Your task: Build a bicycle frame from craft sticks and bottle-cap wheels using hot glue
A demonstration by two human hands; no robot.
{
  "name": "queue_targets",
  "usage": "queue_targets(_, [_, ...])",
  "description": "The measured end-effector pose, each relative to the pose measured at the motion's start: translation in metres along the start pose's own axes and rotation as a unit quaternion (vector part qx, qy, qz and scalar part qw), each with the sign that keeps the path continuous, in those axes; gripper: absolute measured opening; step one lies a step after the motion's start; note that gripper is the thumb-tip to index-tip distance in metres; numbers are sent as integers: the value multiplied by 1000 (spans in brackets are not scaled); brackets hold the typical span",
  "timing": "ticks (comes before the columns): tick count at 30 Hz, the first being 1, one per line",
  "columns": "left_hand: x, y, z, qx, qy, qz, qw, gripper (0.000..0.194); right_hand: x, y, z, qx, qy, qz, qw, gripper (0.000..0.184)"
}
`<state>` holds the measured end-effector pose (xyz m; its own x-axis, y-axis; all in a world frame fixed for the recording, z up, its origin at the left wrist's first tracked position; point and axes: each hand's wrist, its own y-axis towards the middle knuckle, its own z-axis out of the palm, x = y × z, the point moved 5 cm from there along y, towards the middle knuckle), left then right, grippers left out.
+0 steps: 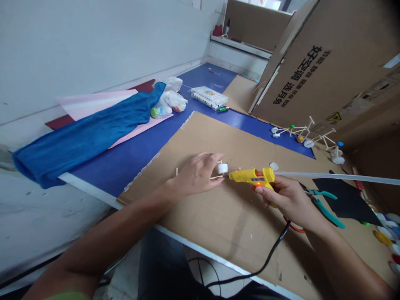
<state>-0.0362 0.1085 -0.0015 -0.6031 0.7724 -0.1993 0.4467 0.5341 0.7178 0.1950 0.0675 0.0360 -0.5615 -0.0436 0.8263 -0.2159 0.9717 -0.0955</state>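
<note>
My right hand (289,198) is wrapped round a yellow hot glue gun (251,177), with a long translucent glue stick (337,177) running out of its back. The gun's nozzle points left, at or very near a small white bottle cap (222,168). My left hand (198,173) is closed on a frame of thin wooden sticks (216,178), the white cap sitting between the sticks. Much of the frame lies hidden behind my left fingers. Below the cap and hands spreads a brown cardboard sheet (237,225).
Teal-handled pliers (326,212) and a black sheet (346,200) lie to the right, with several bottle caps (386,233) beyond. Stick-and-cap models (300,132) stand near a large carton (312,79). A blue cloth (93,129) and a marker box (208,98) are farther back. A black cord (265,266) trails off the table.
</note>
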Motion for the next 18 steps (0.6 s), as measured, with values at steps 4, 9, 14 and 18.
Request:
queue_targets(4, [0,0,0,0,-1,3,1000,60,1,0,0,1,0,-1,1000,44])
queue_targets(9, [1,0,1,6,-4,-1,1000,60,-1,1,0,0,-10,-1,1000,44])
queue_targets(14, [1,0,0,2,-13,0,1000,60,-2,0,0,1,-13,-1,1000,44])
queue_targets(18, [1,0,1,4,-13,-3,1000,60,-1,0,0,0,-23,-5,1000,43])
